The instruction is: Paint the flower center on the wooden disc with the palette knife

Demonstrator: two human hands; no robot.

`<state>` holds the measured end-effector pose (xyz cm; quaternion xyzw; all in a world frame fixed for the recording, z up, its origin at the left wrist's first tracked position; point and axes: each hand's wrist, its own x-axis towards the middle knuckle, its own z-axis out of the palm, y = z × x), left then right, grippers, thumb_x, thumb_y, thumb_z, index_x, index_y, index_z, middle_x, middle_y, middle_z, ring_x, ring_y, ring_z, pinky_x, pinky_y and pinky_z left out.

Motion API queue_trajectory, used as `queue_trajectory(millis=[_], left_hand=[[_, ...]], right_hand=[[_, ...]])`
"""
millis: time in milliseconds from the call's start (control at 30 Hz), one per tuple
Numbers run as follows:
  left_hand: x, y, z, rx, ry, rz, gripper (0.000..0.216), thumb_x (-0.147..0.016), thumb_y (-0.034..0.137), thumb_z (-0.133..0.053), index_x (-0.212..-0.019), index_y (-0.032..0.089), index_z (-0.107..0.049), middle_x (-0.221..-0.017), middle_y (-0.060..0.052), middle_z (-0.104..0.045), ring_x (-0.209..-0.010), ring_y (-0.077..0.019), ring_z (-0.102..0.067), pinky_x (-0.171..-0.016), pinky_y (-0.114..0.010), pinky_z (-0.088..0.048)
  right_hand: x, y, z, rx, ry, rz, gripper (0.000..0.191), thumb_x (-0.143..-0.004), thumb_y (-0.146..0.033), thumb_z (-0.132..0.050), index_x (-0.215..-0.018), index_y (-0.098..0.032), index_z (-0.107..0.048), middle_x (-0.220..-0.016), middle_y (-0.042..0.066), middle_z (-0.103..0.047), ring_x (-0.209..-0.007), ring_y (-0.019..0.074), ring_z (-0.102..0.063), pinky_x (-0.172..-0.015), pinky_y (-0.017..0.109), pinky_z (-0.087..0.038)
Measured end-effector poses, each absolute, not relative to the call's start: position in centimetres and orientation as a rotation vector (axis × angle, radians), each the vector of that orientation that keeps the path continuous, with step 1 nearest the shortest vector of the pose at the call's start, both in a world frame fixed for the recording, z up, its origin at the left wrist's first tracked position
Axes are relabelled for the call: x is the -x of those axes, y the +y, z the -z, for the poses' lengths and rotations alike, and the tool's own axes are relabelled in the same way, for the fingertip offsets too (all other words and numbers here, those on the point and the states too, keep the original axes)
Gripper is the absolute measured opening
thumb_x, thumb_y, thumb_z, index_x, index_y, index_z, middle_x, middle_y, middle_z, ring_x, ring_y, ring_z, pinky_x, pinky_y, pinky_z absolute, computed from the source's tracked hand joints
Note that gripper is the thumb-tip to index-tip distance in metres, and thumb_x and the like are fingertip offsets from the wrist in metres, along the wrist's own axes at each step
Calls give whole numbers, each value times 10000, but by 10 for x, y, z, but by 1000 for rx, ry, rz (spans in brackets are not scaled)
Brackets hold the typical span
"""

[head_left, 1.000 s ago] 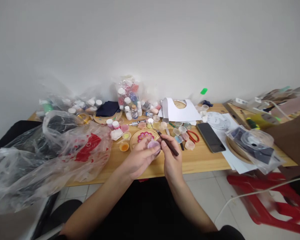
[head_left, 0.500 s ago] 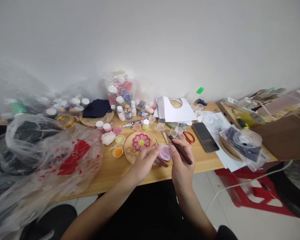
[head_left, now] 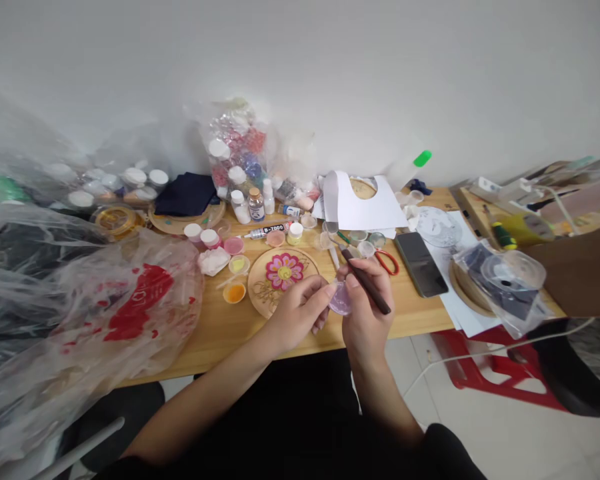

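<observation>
Low over the table's front edge, a small lilac cup [head_left: 340, 301] is held up between both hands. The fingertips of my left hand [head_left: 300, 307] pinch its left rim. My right hand [head_left: 367, 320] steadies the other side with its thumb, while a dark brown stick-shaped tool [head_left: 373, 287] lies gripped across its fingers. The tool's working end is too small to make out. Just left of the hands lies a round wooden disc [head_left: 260, 293] bearing a pink and purple flower [head_left: 285, 271]; my left hand overlaps its lower right edge.
Cups of orange [head_left: 235, 293], yellow [head_left: 239, 265] and pink paste stand left of the disc. Behind are a B-7000 glue tube [head_left: 270, 230], small bottles and bagged jars. Red-handled scissors [head_left: 387, 262] and a phone [head_left: 421, 265] lie rightward; a plastic bag [head_left: 175, 287] covers the left.
My view has shifted a little. The lilac cup is now tilted and sits closer against my right thumb, and my left fingers have drawn together at its rim. The dark tool stays in my right hand.
</observation>
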<state>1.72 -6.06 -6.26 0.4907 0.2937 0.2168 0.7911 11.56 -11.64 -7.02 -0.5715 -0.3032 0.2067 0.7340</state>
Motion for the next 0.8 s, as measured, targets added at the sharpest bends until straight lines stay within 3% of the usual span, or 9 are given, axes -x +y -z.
queue_trajectory(millis=[500, 800], left_hand=[[-18, -63, 67, -1033, 658, -406, 618, -658, 764, -721, -736, 184, -525, -535, 43, -539, -457, -91, -501, -423, -206, -394], [-18, -74, 69, -1158, 691, -520, 505, -719, 618, -731, -630, 190, -480, -513, 72, -411, -471, -62, -352, -464, -223, -269]], right_hand=[[-113, -115, 74, 1320, -641, -383, 124, -885, -262, -630, -1004, -252, -665, -896, -4, -674, -830, 132, -652, -726, 287, -537], [-106, -114, 71, 1263, -632, -396, 146, -881, -252, -626, -1018, -268, -671, -898, -13, -662, -833, 126, -647, -736, 286, -536]])
